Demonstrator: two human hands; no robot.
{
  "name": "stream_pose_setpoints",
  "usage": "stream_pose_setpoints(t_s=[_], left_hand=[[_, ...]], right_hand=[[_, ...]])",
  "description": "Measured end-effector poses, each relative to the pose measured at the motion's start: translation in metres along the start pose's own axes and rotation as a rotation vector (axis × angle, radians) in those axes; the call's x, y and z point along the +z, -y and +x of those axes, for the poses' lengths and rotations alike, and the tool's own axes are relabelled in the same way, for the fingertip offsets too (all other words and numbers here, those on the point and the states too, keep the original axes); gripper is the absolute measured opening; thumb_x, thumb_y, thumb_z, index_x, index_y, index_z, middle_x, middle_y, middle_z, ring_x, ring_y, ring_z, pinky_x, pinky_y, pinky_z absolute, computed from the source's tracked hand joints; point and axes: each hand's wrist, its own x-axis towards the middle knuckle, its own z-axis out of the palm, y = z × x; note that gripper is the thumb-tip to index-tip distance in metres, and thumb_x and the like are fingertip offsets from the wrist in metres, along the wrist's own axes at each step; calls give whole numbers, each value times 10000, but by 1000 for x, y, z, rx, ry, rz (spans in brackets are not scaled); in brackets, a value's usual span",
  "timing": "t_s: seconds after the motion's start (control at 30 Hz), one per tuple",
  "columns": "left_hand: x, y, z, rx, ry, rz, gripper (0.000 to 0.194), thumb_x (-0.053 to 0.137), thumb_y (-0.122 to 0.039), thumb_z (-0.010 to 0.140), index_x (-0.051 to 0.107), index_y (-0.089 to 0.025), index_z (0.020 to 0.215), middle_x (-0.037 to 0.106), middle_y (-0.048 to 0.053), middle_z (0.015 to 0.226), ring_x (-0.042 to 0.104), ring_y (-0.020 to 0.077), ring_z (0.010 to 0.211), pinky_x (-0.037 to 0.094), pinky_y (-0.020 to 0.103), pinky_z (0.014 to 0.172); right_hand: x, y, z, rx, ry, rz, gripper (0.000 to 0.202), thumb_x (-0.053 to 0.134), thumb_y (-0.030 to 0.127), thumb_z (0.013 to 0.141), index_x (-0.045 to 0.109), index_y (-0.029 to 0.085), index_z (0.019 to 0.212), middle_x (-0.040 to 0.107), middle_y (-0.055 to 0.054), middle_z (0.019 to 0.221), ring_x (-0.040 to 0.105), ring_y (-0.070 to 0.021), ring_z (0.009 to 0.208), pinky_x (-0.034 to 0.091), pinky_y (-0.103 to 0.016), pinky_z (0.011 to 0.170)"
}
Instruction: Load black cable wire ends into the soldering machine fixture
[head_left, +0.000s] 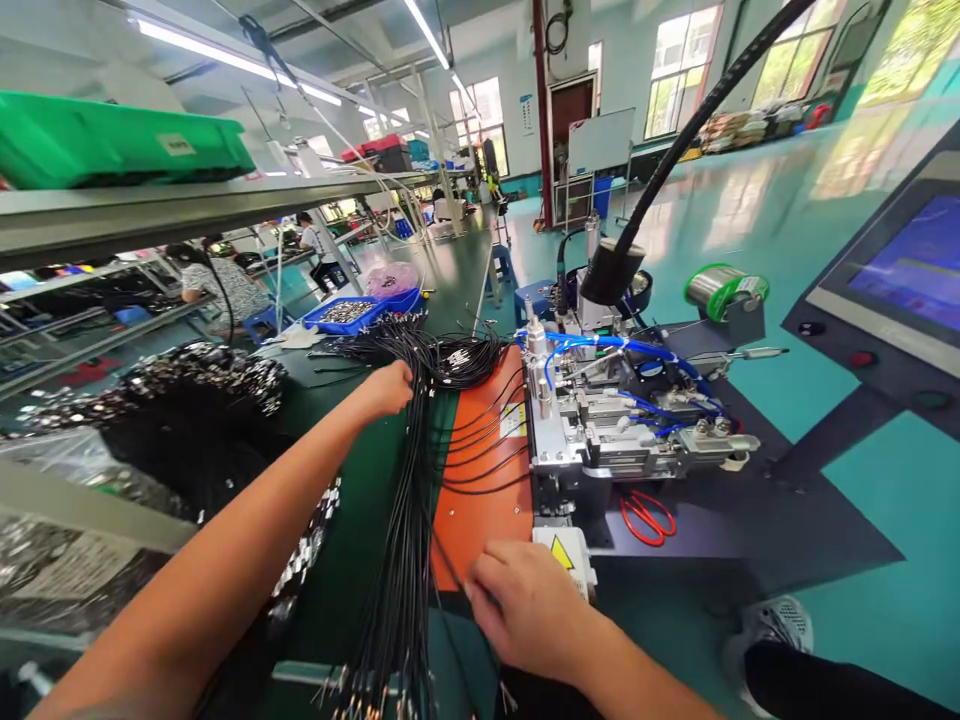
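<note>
Your left forearm (pixel 247 520) stretches up from the near corner over the green table (pixel 360 560), ending in your left hand (pixel 388 389), whose fingers are curled in against the left side of the black cable bundle (pixel 409 490), near its far end; whether they pinch a strand, I cannot tell. Your right hand (pixel 525 605) is lower and closer, thumb and forefinger brought together on a single black cable (pixel 448 553) that slants down past the near edge of the orange plate (pixel 484 530). You have the bundle running lengthwise between your two hands, just left of the plate, its bare wire ends (pixel 371 705) fanned out at the bottom, left of your right hand. Beyond that hand, several black leads (pixel 487 470) cross the plate to the metal machine (pixel 559 440), and red-handled scissors (pixel 649 518) lie to its right.
</note>
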Motion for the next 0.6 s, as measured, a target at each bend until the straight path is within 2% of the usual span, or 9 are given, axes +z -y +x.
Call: stream_pose_setpoints(t_s=[0.1,0.13,0.2,0.23,0.3,0.37,0.47,0.6], left_hand=[[16,15,-68,-162,166,14,329,580,-369,929,573,-141,1167,637,71,1068,639,173,878,557,359,768],[25,15,-85,-193,192,11,406,639,-402,877,559,-125,1164,657,66,973,645,172,805,545,324,729],[42,14,-107,-239,207,0,520,693,-443,811,532,-110,1177,663,71,911,643,181,770,512,284,688],[49,13,-113,-265,202,-6,506,703,-407,803,529,-100,1166,662,77,900,641,187,769,499,280,682],[56,13,-117,-305,209,-45,404,699,-333,815,553,-106,1116,657,60,867,634,170,743,493,273,677],[54,15,-113,-341,222,-110,282,642,-331,879,586,-120,1056,646,37,867,619,141,715,512,281,671],[37,21,-106,-383,201,-253,218,593,-342,919,607,-126,948,626,4,813,594,112,664,517,271,630],[11,20,-102,-431,141,-549,130,672,-217,783,573,-149,832,527,-58,549,569,112,508,449,217,515]], right_hand=[[6,20,-1,107,8,-108,151,532,304,904,630,191,886,624,-64,848,607,-220,776,434,-326,664],[10,28,-1,129,24,-160,136,556,293,890,631,179,896,621,-81,859,608,-240,794,447,-343,669],[17,42,-1,150,80,-253,113,576,205,864,637,149,940,618,-108,870,616,-268,802,466,-358,643],[20,48,-2,159,119,-284,142,571,145,847,637,133,972,620,-114,873,624,-267,777,468,-350,610],[23,55,-2,188,185,-303,248,566,51,797,630,111,1030,628,-121,887,639,-254,725,461,-327,554],[23,58,-3,225,200,-276,297,568,25,773,622,108,1053,639,-127,919,651,-245,715,464,-317,550],[21,60,-8,260,112,-187,244,526,79,842,618,134,1061,646,-123,976,659,-236,763,487,-322,619],[18,62,-14,237,26,-53,159,510,230,919,656,168,932,642,-88,921,643,-230,787,494,-336,685]])
